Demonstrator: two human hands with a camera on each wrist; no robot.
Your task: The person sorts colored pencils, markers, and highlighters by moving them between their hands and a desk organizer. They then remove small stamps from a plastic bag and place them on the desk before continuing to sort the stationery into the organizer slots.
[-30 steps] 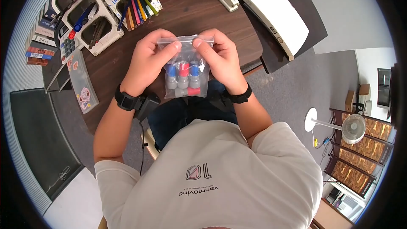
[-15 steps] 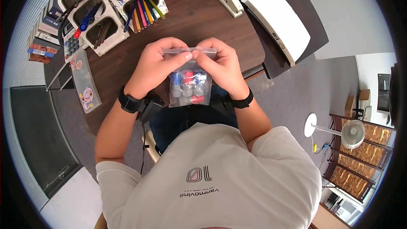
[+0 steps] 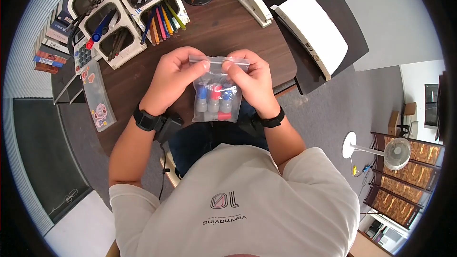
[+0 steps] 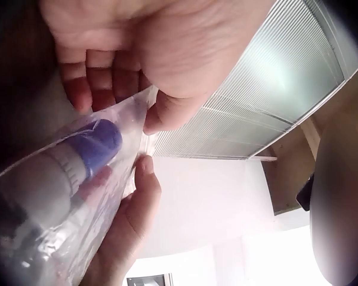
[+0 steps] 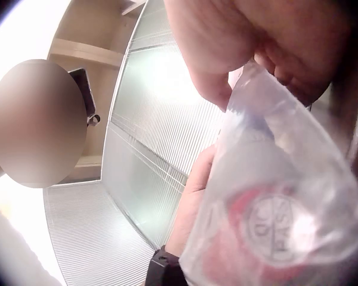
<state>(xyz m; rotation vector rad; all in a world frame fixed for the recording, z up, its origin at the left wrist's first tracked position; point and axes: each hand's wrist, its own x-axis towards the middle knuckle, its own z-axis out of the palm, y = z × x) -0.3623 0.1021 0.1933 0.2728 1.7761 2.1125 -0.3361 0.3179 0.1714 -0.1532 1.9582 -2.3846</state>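
Observation:
A clear zip bag (image 3: 216,93) holding several small bottles with blue and red caps hangs over the near edge of the dark wooden desk (image 3: 214,24). My left hand (image 3: 176,78) pinches the bag's top strip at its left end. My right hand (image 3: 250,81) pinches the strip just right of the middle. In the left wrist view the bag (image 4: 53,208) shows a blue cap, with the left hand (image 4: 149,53) above it. The right wrist view shows the bag (image 5: 280,202) from below, a red part inside, and the right hand (image 5: 268,42) holding its top.
White organiser trays (image 3: 121,12) with pens and coloured pencils stand at the desk's back left. A calculator (image 3: 83,54) and a sticker sheet (image 3: 97,97) lie at the left. A stapler (image 3: 254,0) and a white device (image 3: 312,26) sit at the back right. A fan (image 3: 392,143) stands on the floor.
Both hands stay on the bag's top strip. The thumbs slid together toward the middle, then spread slightly. The bag sits a little lower in view.

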